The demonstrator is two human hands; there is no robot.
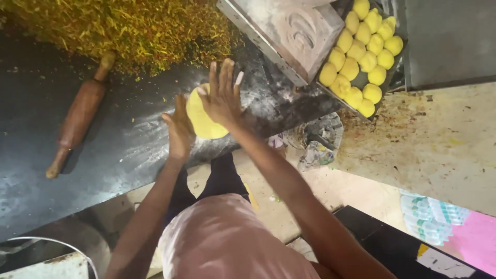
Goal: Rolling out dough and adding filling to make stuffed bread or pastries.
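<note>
A flat yellow disc of dough (204, 121) is held up between my two hands above the dark worktop (124, 150). My left hand (179, 129) presses against its left side, palm toward the disc. My right hand (223, 95) lies flat over the disc's right side with the fingers spread. Part of the disc is hidden behind my right hand.
A wooden rolling pin (78, 116) lies on the worktop to the left. A heap of chopped yellow-green filling (129, 28) covers the far side. A tray of several yellow dough balls (361, 57) sits at the upper right beside a floured wooden block (302, 31). Crumpled paper (320, 142) lies on the floor.
</note>
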